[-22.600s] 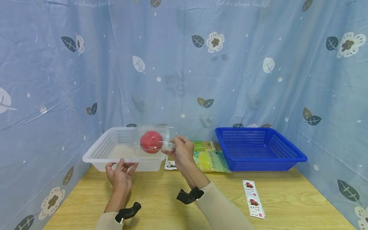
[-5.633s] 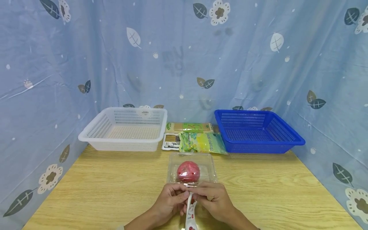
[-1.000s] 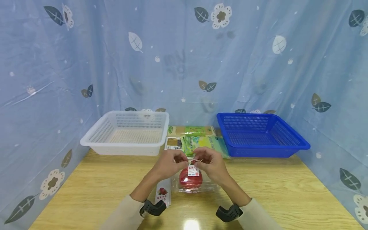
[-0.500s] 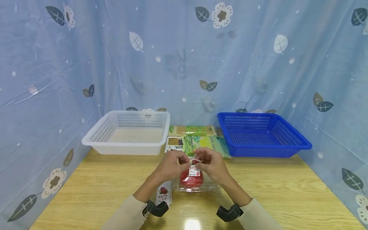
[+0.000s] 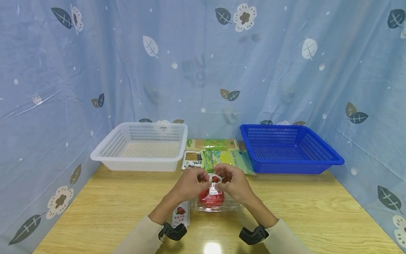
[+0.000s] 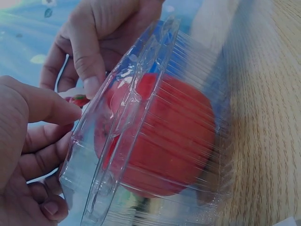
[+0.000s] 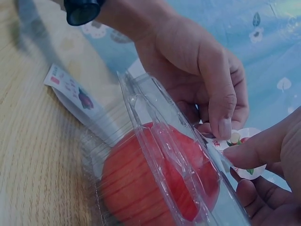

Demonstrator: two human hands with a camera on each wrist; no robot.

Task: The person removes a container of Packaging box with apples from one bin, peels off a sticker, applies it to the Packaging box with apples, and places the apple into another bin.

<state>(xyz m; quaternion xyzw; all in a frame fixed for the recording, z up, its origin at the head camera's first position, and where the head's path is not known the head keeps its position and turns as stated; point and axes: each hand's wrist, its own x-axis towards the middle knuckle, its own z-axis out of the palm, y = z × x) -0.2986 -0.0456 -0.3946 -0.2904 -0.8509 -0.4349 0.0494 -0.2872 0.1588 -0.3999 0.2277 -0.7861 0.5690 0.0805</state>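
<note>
A clear plastic clamshell box [image 5: 219,208] stands on the table with a round red fruit [image 5: 210,200] inside. Over its lid is a small white label [image 5: 215,188] printed with red fruit. My left hand [image 5: 190,184] pinches the label's left side; in the left wrist view its thumb tip meets the printed fruit. From the other side my right hand [image 5: 234,182] holds the label, thumb tip [image 7: 225,127] at its edge beside the lid. Curled fingers hide part of the label. A strip of the same labels [image 5: 180,214] lies left of the box, partly behind the left forearm.
A white plastic basket [image 5: 139,159] stands at the back left, a blue basket [image 5: 295,162] at the back right. Between them lie a green-and-yellow bag [image 5: 233,158], a flat dark-and-white pack [image 5: 192,159] and a long green-and-brown packet [image 5: 215,144]. A patterned curtain [image 5: 200,70] rises behind.
Earlier the box was carried from the white basket to the table, and both hands handled the label strip. Within the last second the right fingers shift slightly, uncovering more of the label's printed fruit.
</note>
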